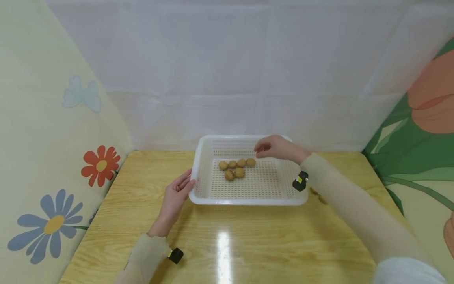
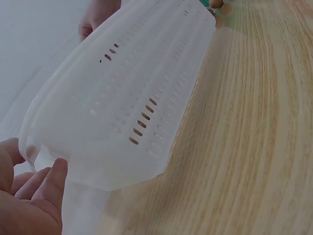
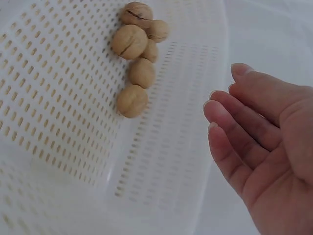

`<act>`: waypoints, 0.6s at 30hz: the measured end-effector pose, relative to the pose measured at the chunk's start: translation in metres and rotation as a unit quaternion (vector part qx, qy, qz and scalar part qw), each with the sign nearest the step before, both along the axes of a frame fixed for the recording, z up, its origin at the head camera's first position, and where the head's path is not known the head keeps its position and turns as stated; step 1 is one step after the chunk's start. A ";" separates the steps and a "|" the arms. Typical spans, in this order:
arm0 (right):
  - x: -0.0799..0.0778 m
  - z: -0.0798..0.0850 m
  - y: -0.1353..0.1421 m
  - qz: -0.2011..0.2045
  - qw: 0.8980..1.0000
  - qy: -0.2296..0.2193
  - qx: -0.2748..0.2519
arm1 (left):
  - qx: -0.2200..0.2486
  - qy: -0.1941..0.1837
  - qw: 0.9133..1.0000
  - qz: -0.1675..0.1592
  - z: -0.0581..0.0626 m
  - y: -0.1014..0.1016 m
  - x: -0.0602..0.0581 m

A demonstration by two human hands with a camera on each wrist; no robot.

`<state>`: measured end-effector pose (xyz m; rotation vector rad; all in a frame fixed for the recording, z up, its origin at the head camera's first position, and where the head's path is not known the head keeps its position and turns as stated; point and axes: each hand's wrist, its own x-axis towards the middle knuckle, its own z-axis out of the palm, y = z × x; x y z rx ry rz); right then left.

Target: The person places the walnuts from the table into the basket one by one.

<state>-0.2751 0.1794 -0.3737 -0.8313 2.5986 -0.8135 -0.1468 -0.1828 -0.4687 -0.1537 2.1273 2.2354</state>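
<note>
A white perforated plastic basket (image 1: 248,201) is on the wooden table, with several walnuts (image 1: 239,172) grouped on the left half of its floor. My left hand (image 1: 173,197) grips the basket's left end; the left wrist view shows its thumb and fingers (image 2: 51,188) around the rim. Over the back right part of the basket hovers my right hand (image 1: 274,146), its fingers loosely bent and nothing between them. In the right wrist view that hand (image 3: 269,142) is apart from the walnuts (image 3: 132,101), which lie along the basket's side wall.
A few more walnuts (image 1: 322,200) lie on the table right of the basket, partly hidden by the right sleeve (image 1: 354,213). White cloth (image 1: 227,79) hangs behind the wooden table (image 1: 198,244), and flower-printed panels (image 1: 35,157) stand at both sides.
</note>
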 end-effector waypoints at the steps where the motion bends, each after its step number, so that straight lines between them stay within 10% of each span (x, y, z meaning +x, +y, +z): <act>1: 0.002 0.003 0.006 -0.004 1.000 0.003 -0.002 | -0.001 0.000 1.000 -0.001 0.000 0.000 0.000; 18: 0.062 -0.003 0.121 -0.081 0.996 0.028 -0.030 | -0.001 0.002 1.000 -0.010 -0.002 0.004 -0.004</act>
